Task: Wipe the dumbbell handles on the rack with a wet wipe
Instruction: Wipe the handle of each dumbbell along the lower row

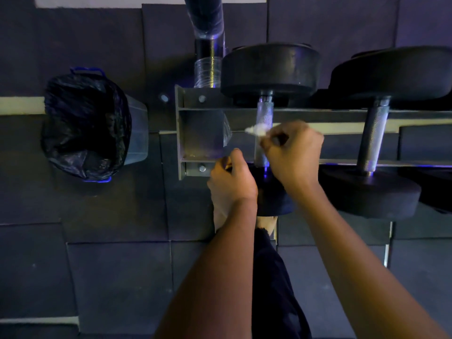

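we are pinching the wet wipe between the fingertips of our right hand, at the knurled dumbbell handle just beyond them on the rack, and should be wrapping it fully round; our left hand is curling nearby, its contents unclear.

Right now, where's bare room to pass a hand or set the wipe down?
Open: the gap between the rails, bordered by the left handle and right handle. Also the floor mat between bin and rack end. Crowded: around the left handle, where right hand, wipe and left hand sit.
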